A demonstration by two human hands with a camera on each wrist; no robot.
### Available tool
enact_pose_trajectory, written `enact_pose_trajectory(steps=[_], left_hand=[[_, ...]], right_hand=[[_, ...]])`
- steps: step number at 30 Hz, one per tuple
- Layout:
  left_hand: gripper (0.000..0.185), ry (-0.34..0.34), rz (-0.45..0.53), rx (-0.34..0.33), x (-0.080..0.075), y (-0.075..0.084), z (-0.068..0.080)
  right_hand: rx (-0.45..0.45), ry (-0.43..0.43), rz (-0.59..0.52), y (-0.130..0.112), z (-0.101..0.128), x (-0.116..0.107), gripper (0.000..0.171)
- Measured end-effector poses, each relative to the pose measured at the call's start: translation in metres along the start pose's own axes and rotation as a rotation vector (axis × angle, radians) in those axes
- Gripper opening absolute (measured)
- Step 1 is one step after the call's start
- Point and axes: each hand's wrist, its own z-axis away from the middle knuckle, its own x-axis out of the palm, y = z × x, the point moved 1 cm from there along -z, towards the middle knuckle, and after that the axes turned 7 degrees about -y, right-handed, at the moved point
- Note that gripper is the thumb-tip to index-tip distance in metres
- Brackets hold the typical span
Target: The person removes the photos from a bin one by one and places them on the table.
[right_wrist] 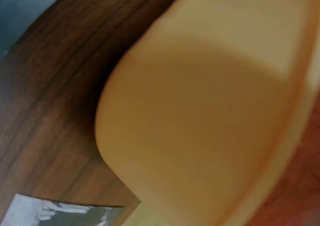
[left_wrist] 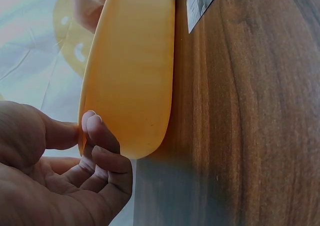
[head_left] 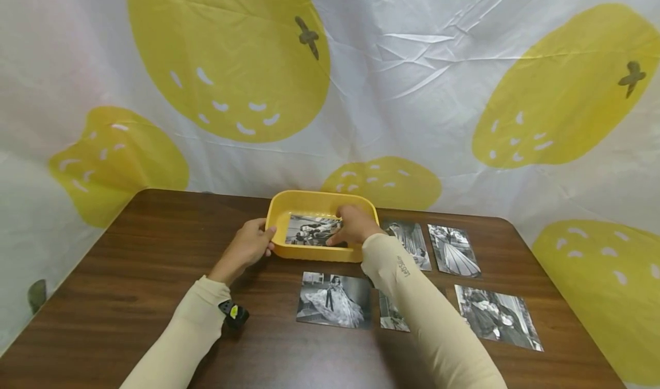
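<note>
A yellow plastic tub (head_left: 319, 254) with rounded corners stands near the table's far edge. My left hand (head_left: 252, 243) grips its left end, thumb at the rim and fingers against the outer wall; the left wrist view shows this hand (left_wrist: 65, 171) close up. Inside the tub lies a black-and-white photograph (head_left: 306, 230). My right hand (head_left: 356, 226) reaches into the tub and holds the photograph's right end, thumb on the near side and fingers on the far side. The tub's wall (right_wrist: 195, 116) hides its fingers in the right wrist view.
On the brown wooden table (head_left: 129, 274) lie several more black-and-white photographs: one in front of the tub (head_left: 335, 300), one partly under my right forearm (head_left: 393, 314), and others to the right (head_left: 454, 251). A white cloth with yellow fruit shapes (head_left: 232, 165) hangs behind.
</note>
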Motion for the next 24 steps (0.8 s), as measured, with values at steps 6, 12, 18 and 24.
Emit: enact_pose_trajectory(steps=[6, 12, 18, 24], left_hand=[[0.044, 0.004, -0.005, -0.004, 0.000, 0.000, 0.000], [0.045, 0.008, -0.006, -0.004, -0.001, 0.003, 0.000], [0.044, 0.005, 0.000, 0.001, -0.001, 0.004, 0.002], [0.043, 0.005, 0.002, 0.005, -0.001, 0.002, 0.002]], right_hand=[[0.045, -0.013, 0.041, 0.004, -0.008, 0.012, 0.064], [0.058, 0.001, 0.062, 0.005, -0.011, 0.015, 0.059], [0.079, 0.029, 0.060, 0.007, -0.014, 0.017, 0.066], [0.110, 0.143, -0.006, 0.014, -0.016, 0.023, 0.071]])
